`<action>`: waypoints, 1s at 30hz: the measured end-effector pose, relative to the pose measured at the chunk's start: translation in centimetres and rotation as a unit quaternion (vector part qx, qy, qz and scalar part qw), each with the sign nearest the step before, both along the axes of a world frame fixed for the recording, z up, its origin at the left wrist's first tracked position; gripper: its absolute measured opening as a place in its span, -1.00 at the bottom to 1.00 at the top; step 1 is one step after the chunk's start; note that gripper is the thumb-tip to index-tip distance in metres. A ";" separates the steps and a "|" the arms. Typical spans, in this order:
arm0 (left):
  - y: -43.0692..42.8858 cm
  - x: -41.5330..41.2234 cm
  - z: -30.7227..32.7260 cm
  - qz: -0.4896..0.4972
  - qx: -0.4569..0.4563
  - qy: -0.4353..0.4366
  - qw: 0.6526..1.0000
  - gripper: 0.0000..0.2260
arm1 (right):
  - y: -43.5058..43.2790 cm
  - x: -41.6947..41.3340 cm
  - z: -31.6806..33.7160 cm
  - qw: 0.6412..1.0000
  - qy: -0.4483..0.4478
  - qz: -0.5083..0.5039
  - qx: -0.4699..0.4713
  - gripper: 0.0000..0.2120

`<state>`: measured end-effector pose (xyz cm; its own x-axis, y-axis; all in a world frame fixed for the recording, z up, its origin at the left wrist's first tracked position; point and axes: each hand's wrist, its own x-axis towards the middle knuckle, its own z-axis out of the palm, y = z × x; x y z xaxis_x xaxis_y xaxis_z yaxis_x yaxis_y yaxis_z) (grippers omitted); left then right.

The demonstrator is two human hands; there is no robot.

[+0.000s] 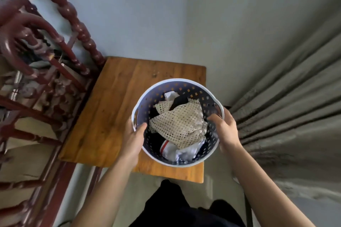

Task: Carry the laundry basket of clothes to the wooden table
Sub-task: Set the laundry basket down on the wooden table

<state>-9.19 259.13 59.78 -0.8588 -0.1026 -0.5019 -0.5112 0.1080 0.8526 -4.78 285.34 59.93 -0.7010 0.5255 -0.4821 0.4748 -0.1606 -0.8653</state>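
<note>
Although both hands are on the laundry basket (pixel 178 161), it appears to sit on or hover just above the wooden table (pixel 114 116) in the middle of the frame, so the carry looks all but finished; whether its base is fully down cannot be told from above. At the bottom of the frame the person's dark clothing (pixel 177 208) shows between two bare forearms. Above that, the left hand (pixel 133 139) wraps the basket's left rim with its thumb hooked inside, and the right hand (pixel 224 131) curls over the right rim near the handle cut-out, thumb also inside; both are closed on the rim. The round, perforated basket occupies the table's right half, its near edge reaching close to the table's near edge, and holds a cream mesh garment (pixel 180 123) on top of white and dark clothes. What is left, as I judge it, is to settle the basket and let go, perhaps nudging it further in from the near edge. The table's left half is bare. A dark red turned-wood frame (pixel 73 22) crowds the left side and upper left, a grey curtain (pixel 287 97) hangs down the right, and a pale wall (pixel 166 14) closes the top.
</note>
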 end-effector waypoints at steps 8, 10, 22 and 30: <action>0.3 -7.8 -2.9 0.034 -0.002 -0.052 0.998 -0.51 | -0.4 -9.0 -3.3 0.997 -0.049 0.057 -0.002 -0.45; 0.7 -9.3 -3.2 0.049 -0.012 -0.056 0.997 -0.49 | 0.0 -11.1 -3.8 0.996 -0.043 0.073 -0.010 -0.50; 3.0 -13.1 -4.6 0.062 -0.119 -0.021 0.991 -0.32 | 2.7 -17.2 -6.0 0.960 -0.079 0.257 0.079 -0.26; 6.5 -7.9 -5.8 0.019 -0.240 -0.003 0.971 0.01 | 1.7 -13.6 -8.7 0.927 -0.065 0.351 0.118 0.01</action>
<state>-17.11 265.61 53.94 -0.8470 -0.3568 -0.3940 -0.5275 0.4728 0.7059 -18.34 287.03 51.22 -0.8539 0.0639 -0.5164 0.4935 0.4143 -0.7647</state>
